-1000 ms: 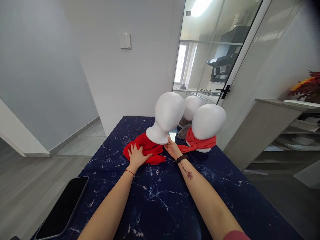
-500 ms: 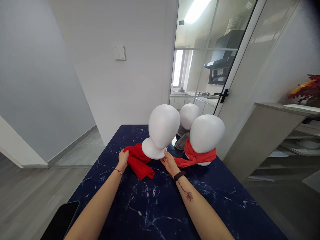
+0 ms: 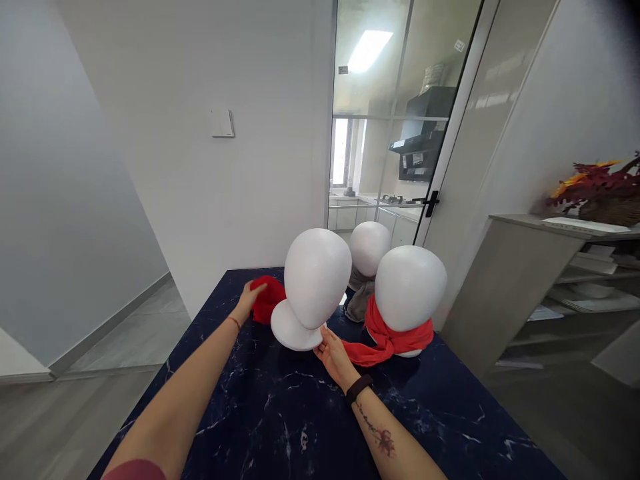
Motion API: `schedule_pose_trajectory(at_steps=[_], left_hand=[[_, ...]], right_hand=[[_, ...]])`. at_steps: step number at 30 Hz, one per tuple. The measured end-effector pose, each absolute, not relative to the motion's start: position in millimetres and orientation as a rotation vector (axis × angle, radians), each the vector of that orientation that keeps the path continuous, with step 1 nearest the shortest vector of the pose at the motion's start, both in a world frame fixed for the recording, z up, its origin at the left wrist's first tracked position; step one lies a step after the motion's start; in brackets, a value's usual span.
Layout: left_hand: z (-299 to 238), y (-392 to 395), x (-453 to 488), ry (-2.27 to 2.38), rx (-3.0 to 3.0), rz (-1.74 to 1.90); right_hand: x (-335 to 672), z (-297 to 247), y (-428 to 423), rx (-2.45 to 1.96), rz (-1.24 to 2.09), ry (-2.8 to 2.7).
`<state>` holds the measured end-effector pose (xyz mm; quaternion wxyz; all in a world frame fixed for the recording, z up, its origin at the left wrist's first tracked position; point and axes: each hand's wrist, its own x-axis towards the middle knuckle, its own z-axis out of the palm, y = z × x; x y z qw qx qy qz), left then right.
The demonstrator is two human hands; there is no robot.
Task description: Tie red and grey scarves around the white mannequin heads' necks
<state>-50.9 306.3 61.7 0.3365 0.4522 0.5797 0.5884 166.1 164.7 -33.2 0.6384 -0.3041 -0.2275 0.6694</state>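
A white mannequin head (image 3: 318, 277) with a round base tilts above the dark table. My right hand (image 3: 334, 353) is closed on the right edge of that base. At the left, my left hand (image 3: 248, 298) grips a bright red scarf (image 3: 269, 300), part of which is hidden behind the base. To the right of my right hand stands a second mannequin head (image 3: 411, 287) with a coral-red scarf (image 3: 395, 340) knotted round its neck. Farther back is a third mannequin head (image 3: 370, 248) with a grey scarf (image 3: 361, 301) at its neck.
The dark blue marbled table (image 3: 280, 433) runs up to a white wall (image 3: 270, 167). Beyond its far right corner is a glass door (image 3: 385, 160) with a black handle (image 3: 430, 203). A grey shelf unit (image 3: 530, 267) stands to the right, with a flower arrangement (image 3: 595, 190) on top.
My left hand has moved the red scarf farther back, behind the mannequin head's base. The head has come nearer, its base raised and tilted by my right hand. The view has shifted.
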Motion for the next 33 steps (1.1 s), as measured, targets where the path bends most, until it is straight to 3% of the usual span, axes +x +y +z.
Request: schedule_pose_trajectory(at_steps=[8,14,23,29,33], left_hand=[[-24,197,-59,1.415,1.599,1.625],[-25,150,-42,1.142,1.429,1.395],[-38,133,-41,1.212,1.180,1.525],[-33,133,-39,1.126,1.288,1.435],[-31,134,-45,1.116,1.294,1.414]], right_hand=[[167,-32,165,-0.697,1.550,-0.518],[165,-31,161,-0.736,1.503,-0.598],[123,-10,145,-0.764,1.455,-0.697],[22,43,199,-0.525,1.626,-0.871],[-43,47,254,-0.561,1.797,-0.873]])
